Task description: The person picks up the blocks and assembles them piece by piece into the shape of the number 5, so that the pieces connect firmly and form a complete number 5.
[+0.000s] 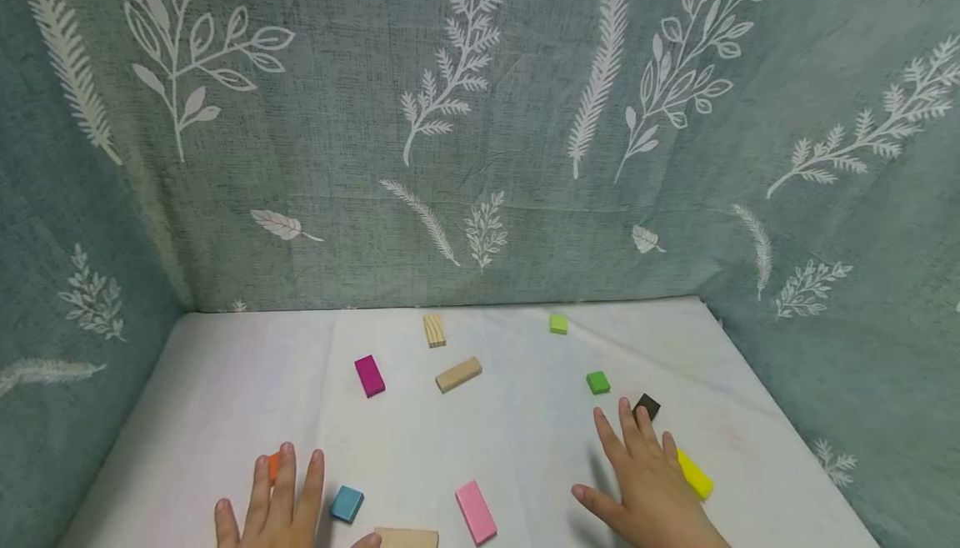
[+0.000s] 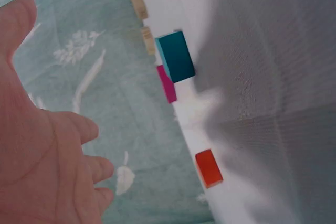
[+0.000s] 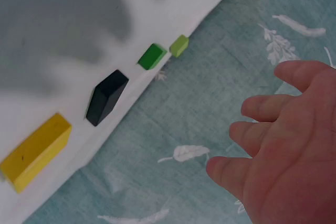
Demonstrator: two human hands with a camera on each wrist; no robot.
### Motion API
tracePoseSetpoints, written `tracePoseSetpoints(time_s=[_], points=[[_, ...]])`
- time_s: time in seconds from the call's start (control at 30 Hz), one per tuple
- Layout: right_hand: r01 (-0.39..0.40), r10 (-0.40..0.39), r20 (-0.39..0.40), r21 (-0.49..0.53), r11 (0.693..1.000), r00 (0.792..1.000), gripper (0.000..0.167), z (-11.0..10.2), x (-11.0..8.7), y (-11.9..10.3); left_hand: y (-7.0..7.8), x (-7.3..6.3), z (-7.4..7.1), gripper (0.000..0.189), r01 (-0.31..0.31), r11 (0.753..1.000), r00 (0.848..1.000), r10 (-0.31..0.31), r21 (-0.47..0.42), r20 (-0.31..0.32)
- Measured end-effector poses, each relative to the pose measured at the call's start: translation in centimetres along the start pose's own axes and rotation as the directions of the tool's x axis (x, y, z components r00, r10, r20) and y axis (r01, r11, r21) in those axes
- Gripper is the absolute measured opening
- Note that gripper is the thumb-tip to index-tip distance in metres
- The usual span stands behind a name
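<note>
My left hand (image 1: 276,505) hovers with spread fingers at the front left of the white table, holding nothing. Its fingers partly hide an orange block (image 1: 273,468), which shows whole in the left wrist view (image 2: 209,168). Just right of this hand lies a blue block (image 1: 347,504), and its thumb tip overlaps a plain wooden block (image 1: 407,538) at the bottom edge. At the right, my right hand (image 1: 647,485) is likewise spread above the cloth with nothing in it. Beside it are a yellow block (image 1: 695,475) and a black block (image 1: 647,406), both partly covered in the head view.
A pink block (image 1: 476,513) lies between the hands. Farther back are a magenta block (image 1: 370,376), two wooden blocks (image 1: 459,374) (image 1: 434,331), a green block (image 1: 597,383) and a lime block (image 1: 558,324). Patterned green curtain (image 1: 525,239) borders the table's back and sides.
</note>
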State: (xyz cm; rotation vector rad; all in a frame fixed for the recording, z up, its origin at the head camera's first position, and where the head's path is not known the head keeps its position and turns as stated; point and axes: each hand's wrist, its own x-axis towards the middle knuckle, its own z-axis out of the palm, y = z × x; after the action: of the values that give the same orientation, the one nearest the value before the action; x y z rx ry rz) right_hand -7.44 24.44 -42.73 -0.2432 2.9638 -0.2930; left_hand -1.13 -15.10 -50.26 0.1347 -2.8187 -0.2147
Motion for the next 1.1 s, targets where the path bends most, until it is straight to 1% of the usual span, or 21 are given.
tracePoseSetpoints(time_s=[0.1,0.2,0.3,0.4,0.53,0.67,0.77,0.8,0.87,0.9,0.93,1.0,1.03,1.1], points=[[0.019,-0.018,-0.026,0.017,1.0,0.999,0.098,0.6,0.2,0.5,0.3,0.4,0.0,0.131,-0.011,1.0,1.0,0.011,0.016,0.007],[0.043,-0.042,-0.044,0.027,0.999,0.998,0.096,0.6,0.1,0.6,0.7,0.5,-0.2,0.131,-0.013,1.0,1.0,0.013,0.027,0.007],[0.042,-0.04,-0.042,0.036,0.999,0.998,0.095,0.7,-0.1,0.8,1.0,0.5,-0.6,0.131,-0.017,0.999,0.999,0.016,0.039,0.031],[0.039,-0.038,-0.052,0.032,0.999,0.998,0.094,0.7,-0.3,1.0,1.5,0.8,-1.0,0.13,-0.02,0.999,0.997,0.017,0.046,0.071],[0.052,-0.05,-0.079,0.025,0.998,0.996,0.093,0.6,-0.2,1.0,2.2,1.1,-1.3,0.129,-0.013,1.0,0.989,0.009,0.029,0.147],[0.055,-0.053,-0.053,0.027,0.998,0.997,0.093,0.4,0.2,0.7,2.8,1.5,-1.5,0.127,-0.005,1.0,0.981,0.008,-0.017,0.192],[0.052,-0.051,-0.028,0.027,0.998,0.998,0.093,0.2,0.4,0.5,3.3,2.4,-1.6,0.123,-0.024,0.998,0.967,0.039,-0.06,0.253],[0.053,-0.052,-0.024,0.023,0.998,0.998,0.093,0.2,0.4,0.5,3.5,2.8,-1.7,0.121,-0.044,0.997,0.957,0.061,-0.066,0.282],[0.061,-0.06,-0.028,0.015,0.998,0.998,0.093,0.2,0.6,0.4,4.0,4.1,-2.0,0.118,-0.09,0.993,0.923,0.113,-0.078,0.368],[0.069,-0.069,-0.032,0.01,0.998,0.997,0.093,0.1,0.6,0.4,4.3,4.9,-2.2,0.115,-0.124,0.988,0.904,0.15,-0.091,0.4],[0.078,-0.078,-0.034,0.007,0.997,0.996,0.093,0.1,0.7,0.5,4.7,5.8,-2.4,0.112,-0.155,0.982,0.888,0.184,-0.104,0.421],[0.092,-0.092,-0.04,0.006,0.996,0.995,0.092,0.0,0.9,0.5,5.6,7.9,-2.4,0.104,-0.219,0.966,0.861,0.257,-0.135,0.439],[0.096,-0.096,-0.042,0.008,0.995,0.995,0.092,-0.1,0.9,0.5,6.1,9.0,-2.2,0.1,-0.247,0.956,0.855,0.291,-0.157,0.43],[0.103,-0.102,-0.041,0.019,0.994,0.994,0.092,-0.2,1.1,0.6,7.1,11.2,-1.4,0.086,-0.288,0.939,0.858,0.341,-0.19,0.385]])
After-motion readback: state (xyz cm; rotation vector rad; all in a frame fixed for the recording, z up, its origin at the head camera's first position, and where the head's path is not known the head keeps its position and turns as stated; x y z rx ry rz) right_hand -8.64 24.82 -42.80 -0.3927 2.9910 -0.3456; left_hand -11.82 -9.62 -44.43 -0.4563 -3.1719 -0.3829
